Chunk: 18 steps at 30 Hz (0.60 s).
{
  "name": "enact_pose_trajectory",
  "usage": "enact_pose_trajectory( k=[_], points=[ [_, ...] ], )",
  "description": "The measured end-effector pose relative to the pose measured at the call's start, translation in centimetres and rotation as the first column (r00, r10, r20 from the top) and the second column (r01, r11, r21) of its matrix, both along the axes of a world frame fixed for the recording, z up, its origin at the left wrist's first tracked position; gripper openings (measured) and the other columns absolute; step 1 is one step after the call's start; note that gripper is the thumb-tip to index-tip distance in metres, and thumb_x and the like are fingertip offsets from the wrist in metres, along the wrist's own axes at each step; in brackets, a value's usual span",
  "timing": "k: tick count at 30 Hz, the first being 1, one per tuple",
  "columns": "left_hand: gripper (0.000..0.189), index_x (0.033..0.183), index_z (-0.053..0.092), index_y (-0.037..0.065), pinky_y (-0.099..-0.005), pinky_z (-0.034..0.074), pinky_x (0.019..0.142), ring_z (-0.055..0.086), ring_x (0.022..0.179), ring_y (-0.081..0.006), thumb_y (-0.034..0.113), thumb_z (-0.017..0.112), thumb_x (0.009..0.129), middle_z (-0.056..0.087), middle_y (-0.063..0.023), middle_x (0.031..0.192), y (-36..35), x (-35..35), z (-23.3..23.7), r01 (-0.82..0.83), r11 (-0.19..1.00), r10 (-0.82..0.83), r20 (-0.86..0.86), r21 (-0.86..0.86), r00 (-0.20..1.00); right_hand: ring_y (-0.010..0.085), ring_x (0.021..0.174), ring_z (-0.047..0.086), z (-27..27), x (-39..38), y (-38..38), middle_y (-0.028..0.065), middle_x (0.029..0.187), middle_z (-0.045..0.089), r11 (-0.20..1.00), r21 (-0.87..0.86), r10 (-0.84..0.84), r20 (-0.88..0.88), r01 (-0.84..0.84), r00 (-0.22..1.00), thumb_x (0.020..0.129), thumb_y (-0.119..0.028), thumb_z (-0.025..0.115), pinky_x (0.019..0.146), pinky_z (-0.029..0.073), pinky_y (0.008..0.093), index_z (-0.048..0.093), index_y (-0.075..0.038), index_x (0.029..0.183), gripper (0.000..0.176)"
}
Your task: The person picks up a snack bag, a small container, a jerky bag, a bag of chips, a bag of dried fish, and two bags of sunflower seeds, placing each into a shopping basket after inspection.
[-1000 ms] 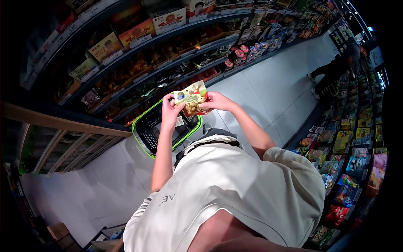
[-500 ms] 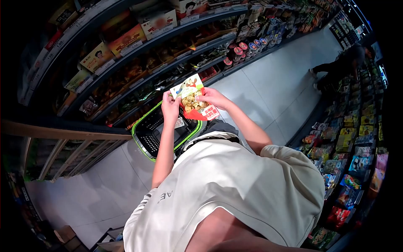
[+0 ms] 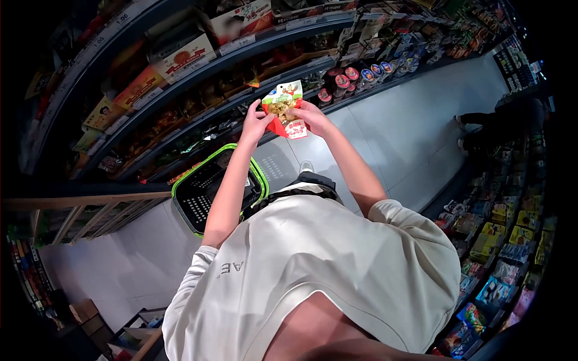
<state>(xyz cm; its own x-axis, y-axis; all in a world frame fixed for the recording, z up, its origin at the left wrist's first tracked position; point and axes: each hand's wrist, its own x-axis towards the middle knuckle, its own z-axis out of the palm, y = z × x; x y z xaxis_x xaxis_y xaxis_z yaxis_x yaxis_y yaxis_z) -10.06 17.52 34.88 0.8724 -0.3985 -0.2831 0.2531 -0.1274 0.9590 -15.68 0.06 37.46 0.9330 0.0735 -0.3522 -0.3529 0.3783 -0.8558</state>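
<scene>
Packed shelves (image 3: 265,41) lined the aisle (image 3: 367,132)! Out front, the packet (image 3: 280,109) pointed lengthwise ahead, left hand (image 3: 257,124) and right hand (image 3: 313,118) pinched closed on its 2 opposite sides.

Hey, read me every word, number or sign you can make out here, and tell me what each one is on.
"AE", upside down: shirt
"1.00": shelf price tag
"1.00": second price tag
Packet held in the hands: printing too small to read.
Boxes on the shelf, other tags and remaining goods: too small or blurred to read surely.
</scene>
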Motion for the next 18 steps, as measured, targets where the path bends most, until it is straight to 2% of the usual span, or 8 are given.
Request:
enact_pose_trajectory(
  k=[2,4,5,10,14,16,17,18],
  points=[
    [0.052,0.121,0.034,0.005,-0.0241,0.044,0.069,0.054,0.082,-0.0151,0.01,0.058,0.075,0.053,-0.012,0.097,-3.8,1.4,-0.1,-0.011,0.999,0.009,-0.038,-0.04,0.999,0.0148,0.086,0.056,0.0,2.1,-3.3,0.0083,0.098,0.056,0.998,-0.057,0.0,-0.011,0.0,1.0,0.075,-0.007,0.056,0.075,0.045,0.0269,0.046,0.001,0.106,0.033],
    [0.043,0.116,0.041,0.003,-0.0252,0.043,0.075,0.052,0.09,-0.0168,0.01,0.057,0.076,0.052,-0.014,0.103,-7.0,3.0,-1.1,0.006,0.994,-0.014,0.075,0.105,0.997,0.0144,0.087,0.056,-0.4,4.4,-6.0,0.0085,0.098,0.056,0.986,-0.165,0.011,-0.021,-0.014,1.0,0.074,-0.007,0.057,0.075,0.045,0.0267,0.047,0.001,0.105,0.033],
    [0.039,0.114,0.044,0.002,-0.0267,0.042,0.079,0.05,0.095,-0.0172,0.01,0.056,0.077,0.051,-0.0139,0.106,-8.3,3.8,-1.7,-0.015,0.997,0.012,0.033,0.081,0.999,0.014,0.086,0.055,-1.1,5.6,-7.2,0.0082,0.097,0.056,0.973,-0.229,0.035,0.011,-0.032,0.999,0.074,-0.007,0.057,0.075,0.044,0.0264,0.048,0.002,0.104,0.033],
    [0.046,0.121,0.037,0.007,-0.0205,0.038,0.064,0.048,0.084,-0.0087,0.011,0.052,0.078,0.049,-0.0079,0.111,-12.5,5.5,-2.0,-0.044,0.999,0.043,-0.182,-0.002,0.982,0.0135,0.081,0.056,-4.1,10.0,-10.7,0.0086,0.094,0.057,0.894,-0.448,0.074,0.121,-0.012,0.99,0.071,-0.011,0.061,0.071,0.045,0.0258,0.048,0.002,0.103,0.037],
    [0.052,0.125,0.033,0.006,-0.0232,0.04,0.069,0.049,0.084,-0.0114,0.009,0.052,0.076,0.047,-0.0095,0.112,-14.3,6.7,-3.4,-0.076,0.997,0.077,-0.053,0.018,0.996,0.0175,0.082,0.057,-4.9,12.2,-11.7,0.0109,0.091,0.059,0.877,-0.48,0.078,0.117,-0.013,0.99,0.068,-0.015,0.063,0.073,0.043,0.0284,0.053,0.001,0.099,0.037],
    [0.058,0.122,0.035,0.003,-0.0297,0.038,0.086,0.044,0.104,-0.024,0.011,0.057,0.069,0.039,-0.0159,0.119,-14.7,7.3,-3.7,-0.092,0.99,0.086,0.066,0.103,0.994,0.0172,0.082,0.057,-5.3,13.0,-11.9,0.0102,0.091,0.059,0.864,-0.504,0.069,0.164,0.024,0.984,0.068,-0.016,0.064,0.073,0.043,0.0284,0.053,0.001,0.099,0.037],
    [0.058,0.122,0.035,0.003,-0.0297,0.038,0.086,0.044,0.104,-0.024,0.011,0.057,0.069,0.039,-0.0159,0.119,-14.8,7.5,-3.9,-0.098,0.99,0.092,0.061,0.104,0.994,0.0191,0.082,0.057,-5.7,13.5,-11.9,0.0112,0.091,0.059,0.872,-0.489,0.063,0.176,0.031,0.982,0.069,-0.019,0.063,0.073,0.043,0.0291,0.053,0.0,0.098,0.036],
    [0.062,0.124,0.033,0.004,-0.0273,0.039,0.081,0.048,0.093,-0.0191,0.01,0.058,0.068,0.037,-0.0148,0.12,-15.0,7.7,-3.5,-0.09,0.979,0.071,0.111,0.181,0.991,0.0191,0.082,0.057,-5.8,13.9,-12.0,0.0112,0.091,0.059,0.871,-0.49,0.069,0.172,0.024,0.983,0.069,-0.019,0.063,0.073,0.043,0.0291,0.053,0.0,0.098,0.036]
  ],
)
